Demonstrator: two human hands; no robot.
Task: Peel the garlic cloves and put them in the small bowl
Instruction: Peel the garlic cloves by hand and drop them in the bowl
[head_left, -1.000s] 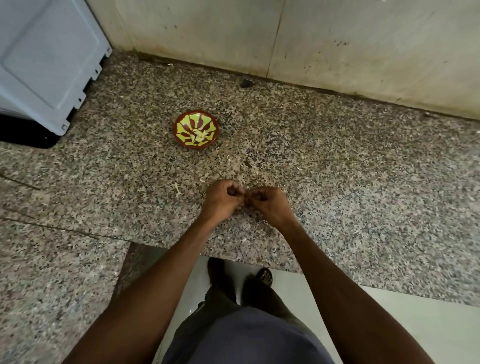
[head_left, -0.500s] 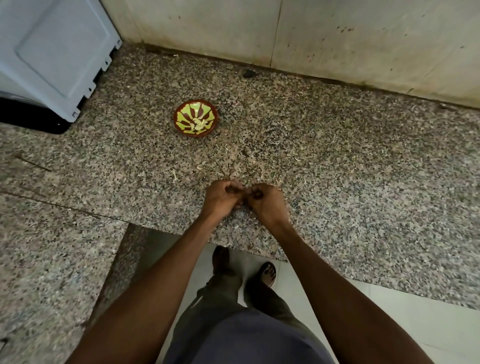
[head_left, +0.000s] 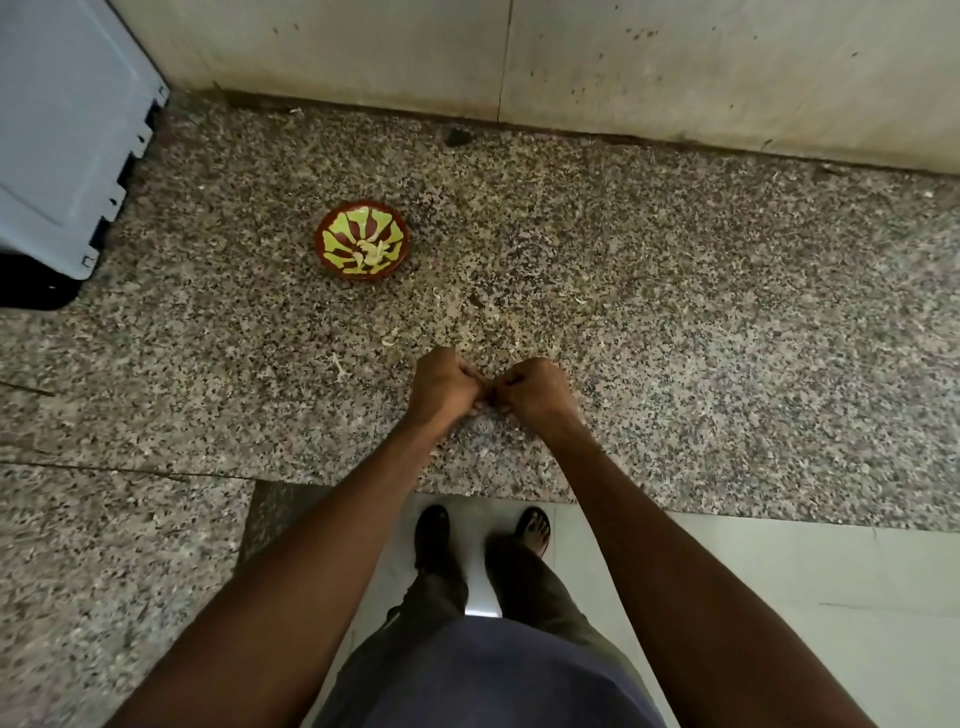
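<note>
A small red bowl (head_left: 362, 240) with a yellow-green pattern sits on the speckled granite counter (head_left: 675, 312), with a few pale peeled cloves inside it. My left hand (head_left: 447, 387) and my right hand (head_left: 535, 392) meet just above the counter near its front edge, below and right of the bowl. The fingers of both are curled and pinch a small garlic clove (head_left: 485, 402) between them; the clove is almost wholly hidden by the fingertips.
Pale bits of garlic skin (head_left: 388, 340) lie scattered on the counter between the bowl and my hands. A light blue-grey box (head_left: 62, 130) stands at the back left. A tiled wall (head_left: 571, 62) closes the back. My feet stand on the white floor below the counter edge.
The view has tilted and shifted a little; both hands stay together in the same spot on the clove, their fingers working slightly. The bowl has not moved on the counter.
</note>
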